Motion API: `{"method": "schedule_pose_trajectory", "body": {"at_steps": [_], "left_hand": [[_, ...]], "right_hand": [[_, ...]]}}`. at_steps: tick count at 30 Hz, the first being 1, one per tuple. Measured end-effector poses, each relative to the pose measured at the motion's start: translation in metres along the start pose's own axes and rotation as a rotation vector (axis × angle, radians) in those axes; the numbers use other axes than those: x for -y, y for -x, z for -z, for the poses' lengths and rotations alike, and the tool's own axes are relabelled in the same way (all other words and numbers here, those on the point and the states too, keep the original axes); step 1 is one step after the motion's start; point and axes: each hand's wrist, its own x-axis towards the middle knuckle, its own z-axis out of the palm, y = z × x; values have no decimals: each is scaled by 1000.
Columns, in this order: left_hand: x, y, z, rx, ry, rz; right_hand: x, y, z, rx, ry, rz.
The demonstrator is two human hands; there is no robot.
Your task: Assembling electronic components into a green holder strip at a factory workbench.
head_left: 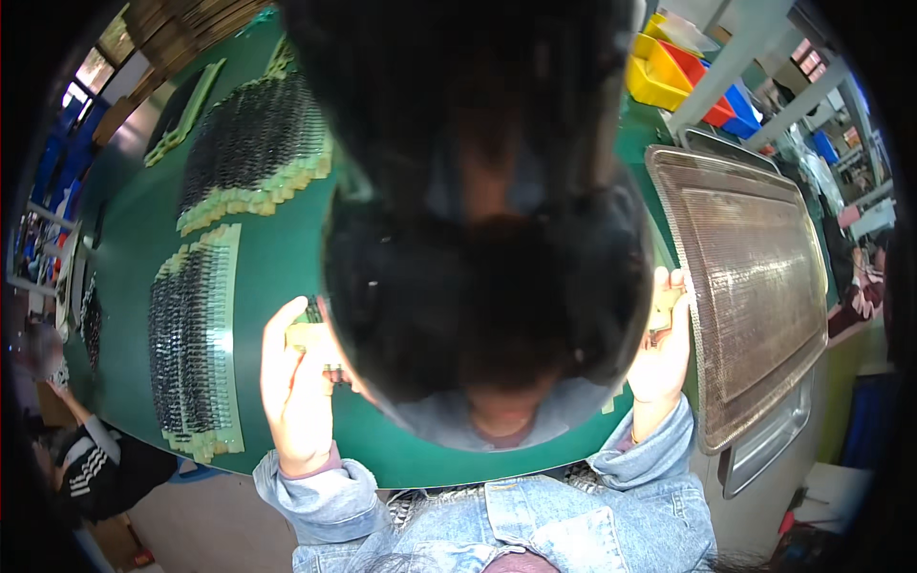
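My left hand (298,392) is closed, thumb and fingers gripping the pale end of a circuit board strip (308,335) with small dark parts on it. Across from it, my right hand (662,358) is closed around a similar pale-green board end. A big glossy black dome (487,315) covers the space between the hands, so I cannot tell whether both ends belong to one strip. To the left lie a row of circuit board strips (196,344) with black components and pale-green edges, and a larger row of strips (253,148) farther back.
The green table (277,258) curves around me. A brown ribbed tray (750,296) leans at the right, with a metal tray (774,444) under it. Yellow bins (659,72), red and blue bins stand at the back right. Another person (110,468) sits at the far left.
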Motion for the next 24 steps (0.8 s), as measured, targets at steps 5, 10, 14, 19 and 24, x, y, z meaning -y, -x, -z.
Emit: {"method": "schedule_pose_trajectory", "body": {"at_steps": [5, 10, 14, 19, 24], "left_hand": [[12, -5, 21, 95, -65, -95], [16, -6, 28, 202, 26, -98], [20, -4, 34, 108, -582, -316], [-6, 22, -4, 347, -1352, -615], [-5, 40, 18, 636, -1353, -483]], "right_hand": [[1, 2, 3, 102, -25, -35], [1, 2, 5, 124, -110, -40], [-2, 2, -12, 33, 261, 6], [0, 5, -23, -142, 422, 58], [-1, 4, -10, 27, 159, -185]]}}
